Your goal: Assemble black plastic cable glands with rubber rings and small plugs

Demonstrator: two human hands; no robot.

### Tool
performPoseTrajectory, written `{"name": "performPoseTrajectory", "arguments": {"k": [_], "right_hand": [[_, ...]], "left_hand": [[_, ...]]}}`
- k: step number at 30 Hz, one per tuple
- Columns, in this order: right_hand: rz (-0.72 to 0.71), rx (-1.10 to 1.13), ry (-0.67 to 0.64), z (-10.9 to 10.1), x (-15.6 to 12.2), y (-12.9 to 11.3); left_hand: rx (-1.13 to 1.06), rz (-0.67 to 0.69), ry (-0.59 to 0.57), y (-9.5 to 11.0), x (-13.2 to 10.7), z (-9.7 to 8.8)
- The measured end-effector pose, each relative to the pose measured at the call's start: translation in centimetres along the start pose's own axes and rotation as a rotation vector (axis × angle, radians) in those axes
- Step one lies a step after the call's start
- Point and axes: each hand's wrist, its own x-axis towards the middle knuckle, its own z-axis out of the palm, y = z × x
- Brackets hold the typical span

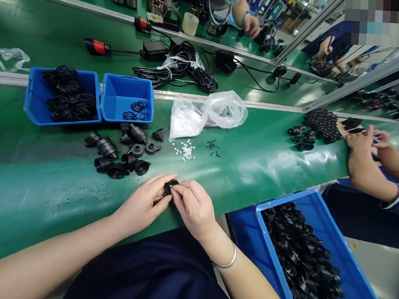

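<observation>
Pinching a small black rubber part (170,187) between both hands, I hold it over the green conveyor belt (49,204), near the middle of the view. My left hand (143,202) is closed on one side of it with the fingers curled, and my right hand (193,207) grips the other side; a metal bangle (229,260) circles my right wrist. Just beyond my hands, to the left, lie loose black rubber sleeves (119,152). Farther right are tiny white pieces (186,151), tiny black pieces (212,148) and 2 clear plastic bags (186,120). On the far left stand 2 blue plastic bins (127,92) holding black rings. Near on my right, a larger blue bin (284,199) is heaped with black rubber parts (301,257), and a co-worker's hands (362,144) rest at the right side of the belt.
</observation>
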Motion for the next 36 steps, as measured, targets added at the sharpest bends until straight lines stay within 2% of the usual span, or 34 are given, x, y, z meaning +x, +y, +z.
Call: {"name": "performPoseTrajectory", "arguments": {"k": [11, 15, 17, 20, 22, 24, 26, 29, 36], "right_hand": [[-0.109, -0.171, -0.041, 0.1, -0.1, -0.1], [-0.035, -0.13, -0.084, 0.1, 0.2, -0.4], [-0.017, -0.067, -0.1, -0.3, 0.5, -0.1], [0.053, 0.031, -0.042, -1.5, 0.9, 1.9], [0.207, -0.012, 0.07, -2.6, 1.3, 4.3], [0.356, -0.126, 0.16, -3.5, 1.6, 7.0], [0.422, -0.214, 0.167, -4.0, 1.9, 9.2], [0.435, -0.265, 0.124, -3.8, 2.4, 10.8], [0.372, -0.252, 0.061, -3.5, 3.5, 11.4]], "left_hand": [[0.14, 0.108, -0.026, -0.6, -0.3, 0.1], [0.129, 0.096, -0.014, -0.7, -0.2, -0.2], [0.05, 0.047, -0.005, -0.8, -0.1, -0.1], [-0.246, -0.075, -0.032, -0.8, 0.1, 0.1], [-0.447, -0.139, -0.062, -0.8, 0.2, 0.2], [-0.546, -0.181, -0.072, -0.7, 0.3, 0.3], [-0.568, -0.21, -0.079, -0.7, 0.4, 0.3], [-0.572, -0.222, -0.099, -0.9, 0.5, 0.2], [-0.572, -0.203, -0.114, -0.7, 0.6, 0.1]]}}
